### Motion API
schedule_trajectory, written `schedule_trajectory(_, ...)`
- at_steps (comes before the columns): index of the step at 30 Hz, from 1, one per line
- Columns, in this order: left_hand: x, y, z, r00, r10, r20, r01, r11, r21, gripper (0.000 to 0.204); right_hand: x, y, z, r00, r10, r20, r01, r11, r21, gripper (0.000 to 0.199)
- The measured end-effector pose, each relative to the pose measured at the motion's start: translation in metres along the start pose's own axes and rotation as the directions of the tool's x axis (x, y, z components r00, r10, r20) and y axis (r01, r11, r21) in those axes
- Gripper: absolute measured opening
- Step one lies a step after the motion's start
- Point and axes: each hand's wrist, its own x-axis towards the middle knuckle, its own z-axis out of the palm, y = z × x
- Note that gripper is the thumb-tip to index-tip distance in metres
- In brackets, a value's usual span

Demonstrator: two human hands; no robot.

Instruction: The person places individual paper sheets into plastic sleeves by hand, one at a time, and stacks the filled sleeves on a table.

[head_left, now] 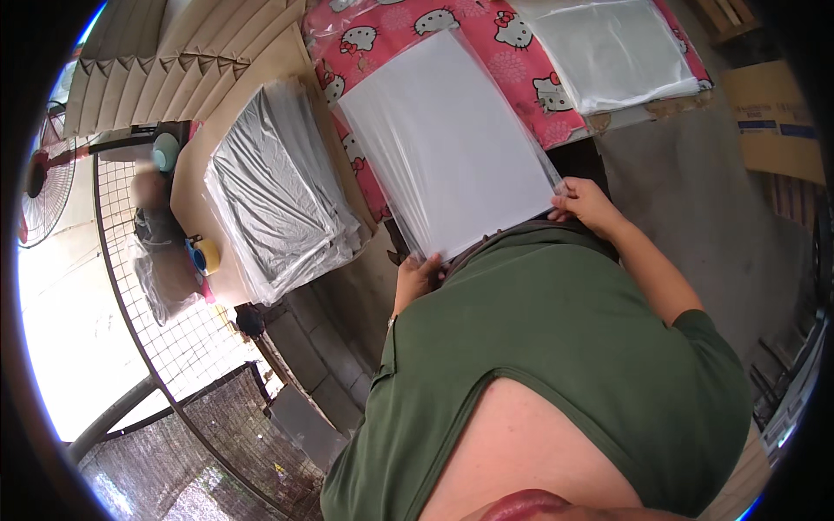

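Note:
A large white sheet point(452, 148) lies inside a clear plastic sleeve point(377, 165) on the table in front of me, its near edge close to my waist. My right hand point(586, 207) pinches the sleeve's near right corner between thumb and fingers. At the near left corner, my left hand point(417, 276) has its fingers closed on the sleeve's edge; part of that hand is hidden below it. To the left lies a thick stack of plastic-sleeved sheets point(282, 195), grey and glossy on top. A pile of clear plastic sleeves point(612, 56) rests at the far right.
A pink cloth with cartoon cats point(512, 74) covers the table. Folded cardboard point(165, 87) stands at the far left. Tape rolls point(204, 256) sit beyond the left stack, near a wire grille point(130, 234) and a fan point(48, 187). A cardboard box point(773, 122) is at right.

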Motion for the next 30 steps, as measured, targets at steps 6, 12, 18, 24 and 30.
schedule_trajectory(6, -0.004, -0.007, -0.027, 0.999, -0.034, 0.036, 0.032, 0.997, 0.072, 0.024, -0.016, -0.008, -0.018, 1.0, 0.001, 0.004, -0.001, 1.0, 0.002, 0.021)
schedule_trajectory(12, 0.012, 0.038, -0.005, 0.993, 0.117, 0.025, -0.103, 0.946, -0.306, 0.02, 0.02, -0.03, -0.001, 0.998, 0.061, 0.024, -0.064, 0.988, 0.144, 0.041)
schedule_trajectory(18, 0.006, 0.039, 0.032, 1.0, 0.024, 0.013, -0.02, 0.972, -0.232, 0.017, 0.03, -0.014, 0.011, 0.998, 0.06, 0.002, -0.059, 0.986, -0.158, 0.031)
schedule_trajectory(24, 0.013, -0.007, -0.007, 0.996, -0.015, 0.083, 0.022, 0.996, -0.084, 0.019, 0.01, -0.005, -0.005, 0.993, 0.066, 0.101, -0.056, 0.993, -0.099, 0.018)
schedule_trajectory(30, 0.005, -0.005, -0.004, 0.989, 0.146, -0.016, -0.145, 0.987, 0.066, 0.016, 0.015, -0.031, 0.004, 0.98, 0.071, 0.186, -0.023, 0.969, -0.247, 0.018)
